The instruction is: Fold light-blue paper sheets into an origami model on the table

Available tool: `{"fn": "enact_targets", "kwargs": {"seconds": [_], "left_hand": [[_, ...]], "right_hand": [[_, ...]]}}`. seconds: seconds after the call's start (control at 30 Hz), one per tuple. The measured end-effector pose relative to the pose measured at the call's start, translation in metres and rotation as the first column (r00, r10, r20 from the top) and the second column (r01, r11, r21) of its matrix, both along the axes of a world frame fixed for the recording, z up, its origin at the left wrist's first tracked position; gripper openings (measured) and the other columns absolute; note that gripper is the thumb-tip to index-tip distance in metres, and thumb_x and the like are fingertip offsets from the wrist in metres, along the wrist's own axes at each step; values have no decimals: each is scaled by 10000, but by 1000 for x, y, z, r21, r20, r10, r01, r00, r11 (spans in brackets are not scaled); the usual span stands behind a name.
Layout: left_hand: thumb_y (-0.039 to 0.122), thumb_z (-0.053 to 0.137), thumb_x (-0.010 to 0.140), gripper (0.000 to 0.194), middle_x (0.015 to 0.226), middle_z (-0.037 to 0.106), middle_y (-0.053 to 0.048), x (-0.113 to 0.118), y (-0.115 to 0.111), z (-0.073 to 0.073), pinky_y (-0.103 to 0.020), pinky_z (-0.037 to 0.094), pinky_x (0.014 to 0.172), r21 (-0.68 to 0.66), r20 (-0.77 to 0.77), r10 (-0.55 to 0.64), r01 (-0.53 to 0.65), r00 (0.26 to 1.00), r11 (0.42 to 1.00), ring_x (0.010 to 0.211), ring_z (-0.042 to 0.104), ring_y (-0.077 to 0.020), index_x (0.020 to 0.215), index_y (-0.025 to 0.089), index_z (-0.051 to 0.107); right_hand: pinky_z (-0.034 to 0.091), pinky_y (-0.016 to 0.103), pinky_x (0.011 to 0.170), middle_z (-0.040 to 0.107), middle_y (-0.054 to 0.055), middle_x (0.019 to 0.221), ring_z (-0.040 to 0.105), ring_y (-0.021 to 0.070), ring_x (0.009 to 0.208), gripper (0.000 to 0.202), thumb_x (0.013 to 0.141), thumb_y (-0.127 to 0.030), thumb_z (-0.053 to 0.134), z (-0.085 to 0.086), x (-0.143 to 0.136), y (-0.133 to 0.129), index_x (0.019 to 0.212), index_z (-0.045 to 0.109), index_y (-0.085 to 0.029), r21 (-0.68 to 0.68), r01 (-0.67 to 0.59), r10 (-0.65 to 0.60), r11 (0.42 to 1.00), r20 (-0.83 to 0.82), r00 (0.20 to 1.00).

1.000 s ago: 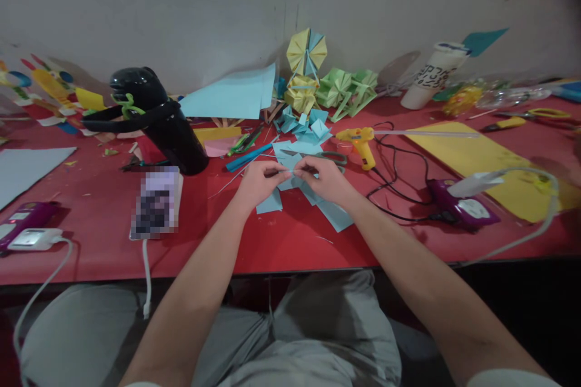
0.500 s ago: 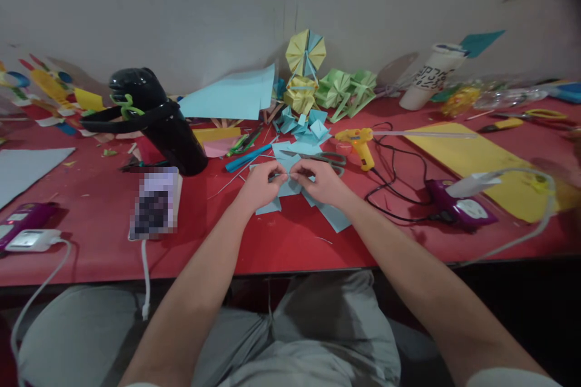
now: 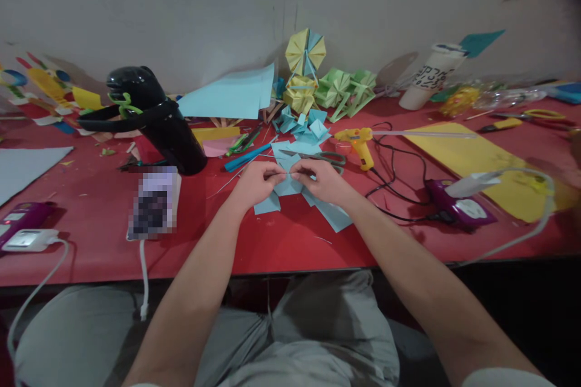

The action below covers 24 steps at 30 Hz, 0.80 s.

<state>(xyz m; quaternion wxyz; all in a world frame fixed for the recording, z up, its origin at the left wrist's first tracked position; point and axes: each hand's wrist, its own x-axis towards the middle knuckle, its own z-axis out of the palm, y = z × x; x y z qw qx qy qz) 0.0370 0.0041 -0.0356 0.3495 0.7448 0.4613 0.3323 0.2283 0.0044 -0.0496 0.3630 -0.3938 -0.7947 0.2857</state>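
My left hand (image 3: pixel 261 182) and my right hand (image 3: pixel 322 181) meet fingertip to fingertip over blue paper pieces (image 3: pixel 288 187). Both are closed in a pinch, thumb against fingers. Whatever sits between the fingertips is too small to make out and blends with the blue paper below. More blue squares lie under and around the hands, one (image 3: pixel 336 217) beneath my right wrist, another (image 3: pixel 267 204) below my left hand. Just beyond the fingers, scissors (image 3: pixel 333 158) rest on the paper. To the left of them lies a blue rolled strip (image 3: pixel 247 158).
A yellow glue gun (image 3: pixel 361 146) with a black cord lies to the right, by a purple socket block (image 3: pixel 467 205) and yellow sheet (image 3: pixel 454 151). Folded paper shapes (image 3: pixel 306 72) stand behind. Left are a black bottle (image 3: pixel 177 139) and a phone (image 3: pixel 154 205) on a cable.
My left fingers have closed up more tightly, and the fingertips of both hands stay near each other. The things on the table lie as before.
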Motion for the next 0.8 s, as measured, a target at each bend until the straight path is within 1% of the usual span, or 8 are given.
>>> {"fn": "enact_targets", "kwargs": {"seconds": [0.17,0.3,0.43,0.63,0.73,0.8], "left_hand": [[206,613,785,88,712,689,-36,1,0,-4,-292,472,644,35,-19,23,-22,1000,999,665,603,-157,757,172,690],[206,576,801,102,719,675,-31,3,1,-10,-275,446,621,95,-41,8,-4,999,995,657,580,-144,771,166,665],[202,569,809,100,748,684,-34,3,1,-11,-270,443,636,127,-43,6,0,999,992,687,591,-143,793,158,657],[201,585,802,96,761,701,-40,3,0,-6,-278,458,654,86,-15,13,-12,1000,996,700,614,-151,798,161,672],[211,594,793,95,727,691,-34,3,0,-3,-281,452,636,72,-17,7,-6,1000,997,667,599,-149,776,161,673],[211,591,786,95,710,683,-31,4,0,-3,-279,443,626,62,-17,7,-6,1000,998,651,586,-146,763,159,666]], "right_hand": [[425,276,639,643,31,751,538,139,679,137,852,-272,548,-2,-1,0,804,629,-172,-24,-12,12,1000,-29,1000],[422,263,627,624,30,737,530,132,669,213,852,-359,583,-2,-2,-1,803,635,-158,-57,-18,14,998,-61,998],[397,260,616,615,25,719,506,127,657,275,853,-423,590,-1,-2,-1,791,637,-159,-40,3,-5,999,-43,999],[384,262,619,609,19,698,498,129,650,204,858,-346,584,-2,-2,2,771,619,-164,-4,20,-20,1000,-19,1000],[379,259,612,602,15,696,492,128,646,139,847,-278,575,-1,-2,1,769,607,-168,7,14,-14,1000,-15,1000],[380,259,619,596,16,703,493,131,656,124,849,-261,560,-1,-2,0,770,594,-172,14,5,-5,1000,-6,1000]]}}
